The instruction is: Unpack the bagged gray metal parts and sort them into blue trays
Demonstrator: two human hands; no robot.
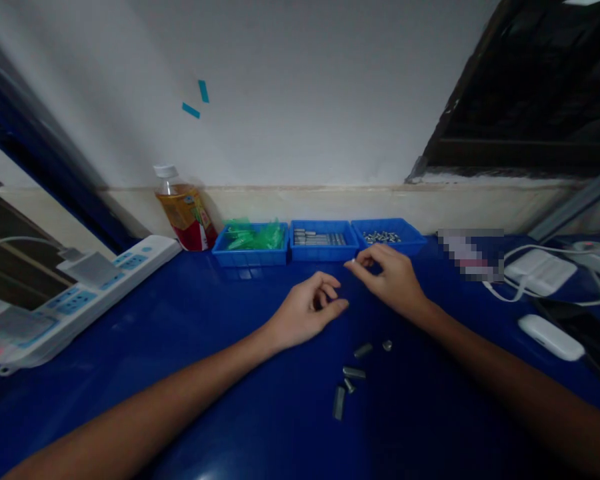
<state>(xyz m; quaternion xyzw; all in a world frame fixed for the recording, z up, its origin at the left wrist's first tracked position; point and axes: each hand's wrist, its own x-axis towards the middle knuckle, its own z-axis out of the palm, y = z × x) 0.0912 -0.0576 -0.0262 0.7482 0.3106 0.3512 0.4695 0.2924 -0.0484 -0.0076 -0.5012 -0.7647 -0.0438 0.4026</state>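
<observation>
My left hand (307, 309) rests on the blue table (205, 373) with its fingers curled in; what it holds, if anything, is hidden. My right hand (387, 273) hovers just in front of the blue trays, thumb and forefinger pinched on a tiny pale part I cannot make out. Several small grey metal pieces (353, 373) lie loose on the table near my wrists. Three blue trays stand at the back: one with green plastic bits (253, 241), one with metal bars (323, 240), one with small screws (386, 237).
A bottle of amber drink (185, 212) stands left of the trays. A long white power strip (80, 293) with plugs lies at the left. At the right are white adapters with cables (540, 272) and a white device (550, 337). A wall rises behind.
</observation>
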